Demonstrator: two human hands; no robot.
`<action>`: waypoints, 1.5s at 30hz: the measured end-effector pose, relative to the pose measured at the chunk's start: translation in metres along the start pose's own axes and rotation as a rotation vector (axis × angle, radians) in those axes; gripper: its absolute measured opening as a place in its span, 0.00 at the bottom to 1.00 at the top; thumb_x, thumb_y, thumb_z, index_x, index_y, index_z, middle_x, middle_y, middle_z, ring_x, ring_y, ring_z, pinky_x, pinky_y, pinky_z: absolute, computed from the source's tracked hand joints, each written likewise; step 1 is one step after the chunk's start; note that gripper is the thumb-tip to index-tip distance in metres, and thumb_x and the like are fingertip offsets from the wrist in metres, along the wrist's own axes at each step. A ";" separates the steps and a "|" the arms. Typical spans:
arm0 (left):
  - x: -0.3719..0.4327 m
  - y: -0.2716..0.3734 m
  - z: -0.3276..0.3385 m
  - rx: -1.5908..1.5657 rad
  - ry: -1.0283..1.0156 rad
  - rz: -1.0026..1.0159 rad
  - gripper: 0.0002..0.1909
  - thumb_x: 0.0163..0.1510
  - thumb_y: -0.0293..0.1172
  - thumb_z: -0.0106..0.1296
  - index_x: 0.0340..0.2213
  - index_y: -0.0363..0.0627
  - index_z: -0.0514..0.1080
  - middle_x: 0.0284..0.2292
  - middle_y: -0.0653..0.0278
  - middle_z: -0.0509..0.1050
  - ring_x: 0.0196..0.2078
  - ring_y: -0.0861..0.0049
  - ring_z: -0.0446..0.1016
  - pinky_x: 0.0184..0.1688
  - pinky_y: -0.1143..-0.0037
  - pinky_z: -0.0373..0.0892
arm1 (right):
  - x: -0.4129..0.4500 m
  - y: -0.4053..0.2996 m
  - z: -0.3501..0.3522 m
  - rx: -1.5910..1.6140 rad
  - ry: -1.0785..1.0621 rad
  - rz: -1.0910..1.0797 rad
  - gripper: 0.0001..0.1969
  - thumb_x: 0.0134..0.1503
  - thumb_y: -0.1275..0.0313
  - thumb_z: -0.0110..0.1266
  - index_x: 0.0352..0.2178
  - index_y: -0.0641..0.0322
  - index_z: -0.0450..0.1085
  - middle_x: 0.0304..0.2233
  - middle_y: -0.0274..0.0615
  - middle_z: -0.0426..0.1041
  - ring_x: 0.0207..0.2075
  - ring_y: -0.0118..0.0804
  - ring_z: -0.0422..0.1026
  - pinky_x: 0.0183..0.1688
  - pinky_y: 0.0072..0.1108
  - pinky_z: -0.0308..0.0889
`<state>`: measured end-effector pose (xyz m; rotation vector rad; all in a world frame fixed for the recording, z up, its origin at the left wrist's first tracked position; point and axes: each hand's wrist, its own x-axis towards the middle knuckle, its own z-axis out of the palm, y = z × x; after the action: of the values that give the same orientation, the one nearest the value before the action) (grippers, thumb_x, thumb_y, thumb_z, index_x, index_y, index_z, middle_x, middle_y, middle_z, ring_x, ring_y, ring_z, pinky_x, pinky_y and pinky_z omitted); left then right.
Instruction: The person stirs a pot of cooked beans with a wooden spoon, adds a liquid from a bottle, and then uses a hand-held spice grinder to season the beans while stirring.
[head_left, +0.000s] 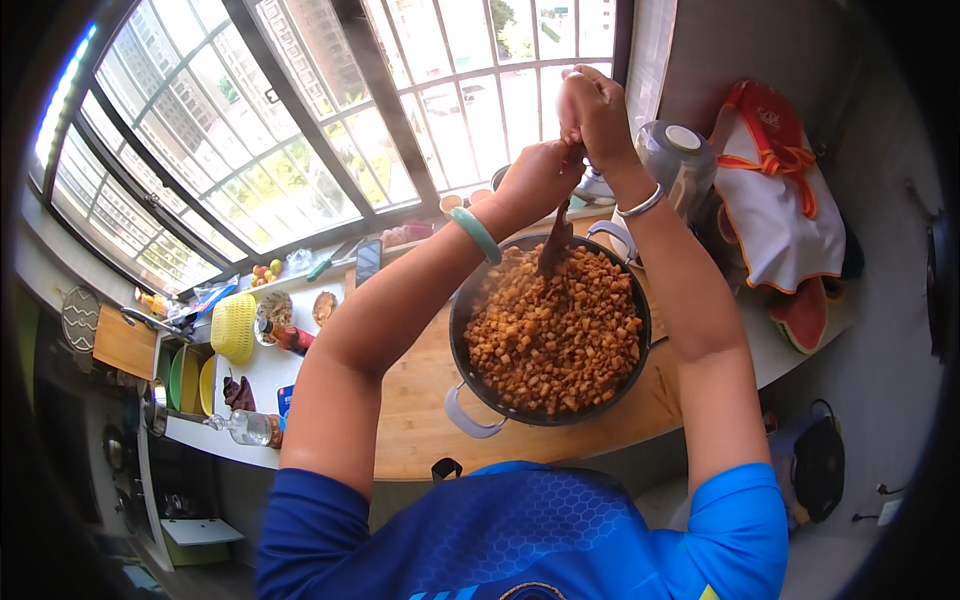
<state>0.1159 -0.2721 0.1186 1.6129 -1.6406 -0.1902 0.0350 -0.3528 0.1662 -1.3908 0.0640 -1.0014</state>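
Observation:
A wide dark pan (459, 352) with pale grey side handles stands on a wooden board, holding small browned cubes of food (555, 337). A dark wooden spatula (556, 238) is upright, its blade sunk in the food near the far rim. My left hand (541, 178), above a green bangle, grips the spatula handle. Just higher, my right hand (592, 112) is closed around the handle's upper end, with a silver bangle on that wrist. Both fists hide most of the handle.
Left of the wooden board (420, 420) are a phone (368, 260), a red-labelled bottle (286, 337), a glass bottle (251, 428) and a yellow basket (233, 328). To the right stand a clear-lidded appliance (679, 161), a cloth-covered object (780, 202) and cut watermelon (799, 315). A barred window (480, 112) lies beyond.

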 end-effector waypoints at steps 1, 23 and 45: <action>0.004 -0.008 0.007 -0.003 -0.007 -0.021 0.10 0.50 0.28 0.49 0.31 0.31 0.70 0.25 0.54 0.75 0.28 0.69 0.75 0.33 0.73 0.70 | 0.001 0.005 -0.004 -0.004 0.024 0.009 0.14 0.55 0.69 0.42 0.15 0.60 0.56 0.08 0.33 0.55 0.07 0.23 0.52 0.11 0.17 0.51; 0.001 -0.087 0.047 -0.048 -0.179 -0.352 0.10 0.48 0.29 0.54 0.33 0.36 0.72 0.30 0.58 0.76 0.34 0.73 0.75 0.37 0.75 0.69 | 0.017 0.115 -0.035 0.091 0.114 0.455 0.17 0.53 0.61 0.48 0.15 0.56 0.58 0.10 0.33 0.60 0.09 0.23 0.58 0.12 0.19 0.59; 0.000 -0.011 -0.021 -0.239 -0.258 0.244 0.12 0.51 0.34 0.48 0.33 0.38 0.68 0.27 0.51 0.72 0.29 0.64 0.72 0.35 0.71 0.66 | -0.026 -0.005 0.017 -0.262 0.066 -0.171 0.21 0.58 0.57 0.45 0.17 0.61 0.60 0.11 0.30 0.55 0.13 0.21 0.56 0.18 0.15 0.60</action>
<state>0.1370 -0.2653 0.1256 1.2357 -1.9132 -0.4648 0.0266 -0.3228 0.1610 -1.6220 0.1308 -1.2142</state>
